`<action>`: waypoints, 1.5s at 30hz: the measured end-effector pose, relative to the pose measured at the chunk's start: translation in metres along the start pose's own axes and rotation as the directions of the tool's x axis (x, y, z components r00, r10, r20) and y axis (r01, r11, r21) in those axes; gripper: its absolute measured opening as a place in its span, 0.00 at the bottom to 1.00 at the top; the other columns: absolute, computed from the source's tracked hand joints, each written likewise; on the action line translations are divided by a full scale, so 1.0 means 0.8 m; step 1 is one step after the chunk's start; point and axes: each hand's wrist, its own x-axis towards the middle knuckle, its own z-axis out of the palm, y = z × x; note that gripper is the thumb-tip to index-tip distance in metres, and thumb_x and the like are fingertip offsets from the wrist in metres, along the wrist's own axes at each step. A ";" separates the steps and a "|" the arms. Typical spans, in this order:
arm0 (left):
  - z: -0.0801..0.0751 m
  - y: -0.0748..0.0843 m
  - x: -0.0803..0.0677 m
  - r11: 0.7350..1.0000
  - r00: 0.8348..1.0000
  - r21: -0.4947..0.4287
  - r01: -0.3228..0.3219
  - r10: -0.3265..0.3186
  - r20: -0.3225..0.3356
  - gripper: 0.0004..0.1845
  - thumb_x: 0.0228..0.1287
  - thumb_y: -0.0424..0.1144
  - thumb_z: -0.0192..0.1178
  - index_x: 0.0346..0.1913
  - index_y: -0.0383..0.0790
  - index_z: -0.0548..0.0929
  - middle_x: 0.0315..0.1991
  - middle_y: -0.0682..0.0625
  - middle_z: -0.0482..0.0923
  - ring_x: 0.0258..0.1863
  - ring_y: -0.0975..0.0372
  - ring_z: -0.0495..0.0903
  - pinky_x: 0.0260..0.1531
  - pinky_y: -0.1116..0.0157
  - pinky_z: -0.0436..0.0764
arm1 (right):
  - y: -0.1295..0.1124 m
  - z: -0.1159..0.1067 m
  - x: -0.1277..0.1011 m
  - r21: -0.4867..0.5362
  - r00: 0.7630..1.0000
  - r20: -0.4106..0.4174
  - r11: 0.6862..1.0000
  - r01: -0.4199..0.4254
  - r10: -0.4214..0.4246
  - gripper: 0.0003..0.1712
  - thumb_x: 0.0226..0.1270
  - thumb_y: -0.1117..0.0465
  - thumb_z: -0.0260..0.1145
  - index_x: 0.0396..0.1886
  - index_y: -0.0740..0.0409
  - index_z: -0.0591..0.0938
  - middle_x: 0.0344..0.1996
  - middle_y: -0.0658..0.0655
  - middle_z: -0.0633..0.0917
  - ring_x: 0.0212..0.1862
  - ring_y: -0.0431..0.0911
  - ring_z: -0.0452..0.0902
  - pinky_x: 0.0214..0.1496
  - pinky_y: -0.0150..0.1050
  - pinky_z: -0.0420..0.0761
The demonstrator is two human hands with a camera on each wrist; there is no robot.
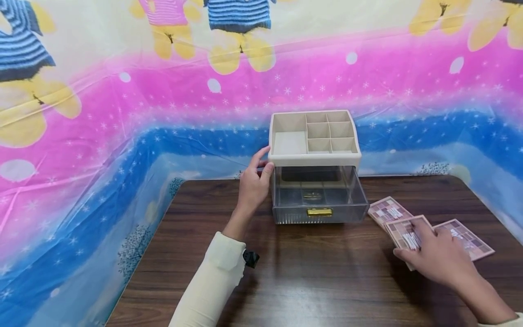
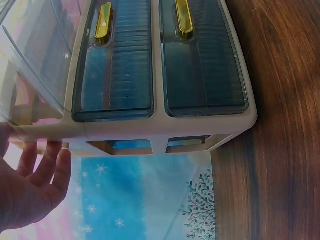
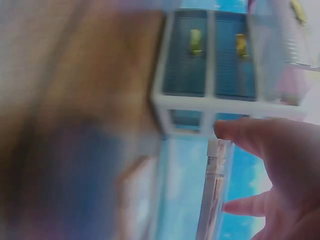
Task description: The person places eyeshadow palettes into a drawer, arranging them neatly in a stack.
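Head | left hand [image 1: 254, 185]: fingers loosely spread, touching organizer [image 1: 314, 160] | right hand [image 1: 443, 258]: pinching palette [image 1: 402, 230]

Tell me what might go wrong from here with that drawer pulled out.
The pulled-out drawer juts from the organizer, so added weight might tip it forward, though the left hand rests against its side.
The palette pinched in the right hand could slip.
It overlaps another palette in the head view, so moving it might knock that one askew.
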 end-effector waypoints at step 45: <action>-0.002 0.004 -0.003 1.000 1.000 0.013 0.010 -0.010 -0.009 0.24 0.78 0.45 0.55 0.74 0.54 0.71 0.53 0.40 0.84 0.48 0.51 0.87 0.43 0.50 0.86 | -0.207 -0.128 0.102 0.163 0.706 0.045 0.703 0.693 -0.707 0.40 0.52 0.55 0.74 0.69 0.49 0.77 0.72 0.63 0.72 0.72 0.61 0.66 0.65 0.65 0.72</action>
